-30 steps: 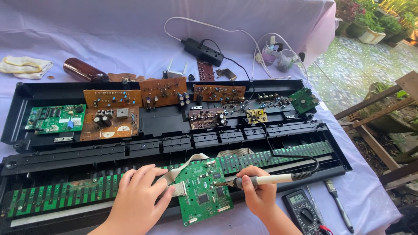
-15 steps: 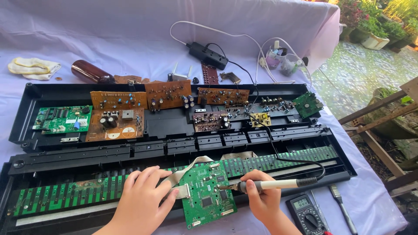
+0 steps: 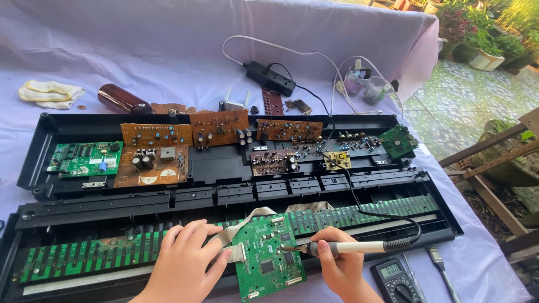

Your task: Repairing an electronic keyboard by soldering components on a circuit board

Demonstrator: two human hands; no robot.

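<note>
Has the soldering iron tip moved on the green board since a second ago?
Yes. The soldering iron tip has shifted left, further onto the green board, toward its middle, held in the right hand.

Table draped in pale lilac cloth, daylight, tiled patio floor, potted plants, weathered wooden frame at right.

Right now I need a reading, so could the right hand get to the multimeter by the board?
Probably yes: the multimeter lies just beside the right hand with nothing between them, but that hand is gripping the soldering iron, which it would have to set down first.
</note>
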